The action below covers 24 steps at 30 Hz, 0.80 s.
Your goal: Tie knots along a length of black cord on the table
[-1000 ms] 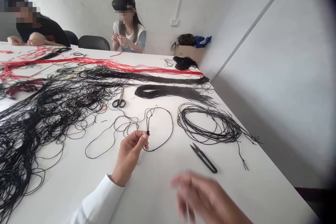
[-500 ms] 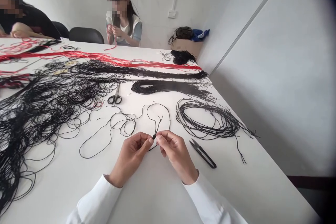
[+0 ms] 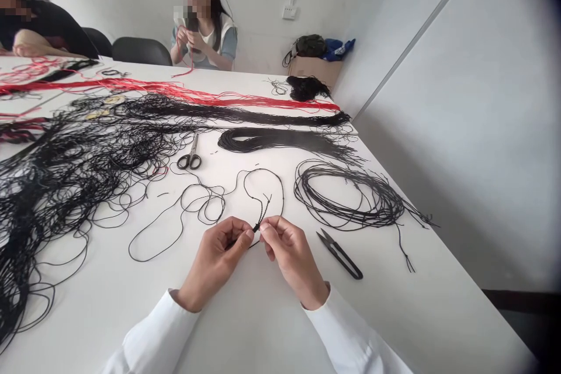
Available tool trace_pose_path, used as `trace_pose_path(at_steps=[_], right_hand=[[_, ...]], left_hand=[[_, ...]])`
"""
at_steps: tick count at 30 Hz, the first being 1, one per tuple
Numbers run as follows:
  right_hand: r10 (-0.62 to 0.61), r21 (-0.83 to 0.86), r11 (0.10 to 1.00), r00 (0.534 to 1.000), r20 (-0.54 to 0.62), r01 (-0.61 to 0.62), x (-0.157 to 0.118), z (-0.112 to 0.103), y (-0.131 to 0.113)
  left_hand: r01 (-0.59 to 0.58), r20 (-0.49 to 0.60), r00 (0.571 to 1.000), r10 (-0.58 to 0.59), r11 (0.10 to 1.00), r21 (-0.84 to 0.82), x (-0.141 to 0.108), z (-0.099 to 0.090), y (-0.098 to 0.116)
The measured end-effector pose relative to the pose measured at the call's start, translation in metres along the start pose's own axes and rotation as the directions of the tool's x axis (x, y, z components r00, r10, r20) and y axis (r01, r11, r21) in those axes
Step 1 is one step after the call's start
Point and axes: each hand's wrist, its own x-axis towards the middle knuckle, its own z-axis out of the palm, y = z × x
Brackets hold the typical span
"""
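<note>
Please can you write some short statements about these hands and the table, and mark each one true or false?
1. The left hand and right hand pinch a thin black cord near its knotted part. True.
2. Black thread snips lie in the right hand. False: they lie on the white table, to the right of that hand.
3. Black-handled metal scissors lie on the table, apart from both hands. True.
4. The seated person across the table holds black cord. False: that person holds red cord.
</note>
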Motion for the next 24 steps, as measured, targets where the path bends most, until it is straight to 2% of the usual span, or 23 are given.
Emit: trace_pose_path(at_steps=[13, 19, 24], right_hand=[[0.002, 0.02, 1.0, 1.0, -0.017, -0.002, 0.0006, 0.001, 0.0025], [-0.016, 0.005, 1.0, 1.0, -0.017, 0.016, 0.0, 0.0013, 0.0005], [-0.004, -0.015, 1.0, 1.0, 0.008, 0.004, -0.0014, 0.0025, -0.0021]], left_hand=[[0.021, -0.01, 1.0, -0.021, 1.0, -0.011, -0.0002, 0.0018, -0.0011], [0.032, 0.06, 0.998, -0.028, 0.997, -0.067, 0.0003, 0.0037, -0.0035], [0.029, 0.057, 0.998, -0.025, 0.998, -0.061, -0.0004, 0.0032, -0.005]])
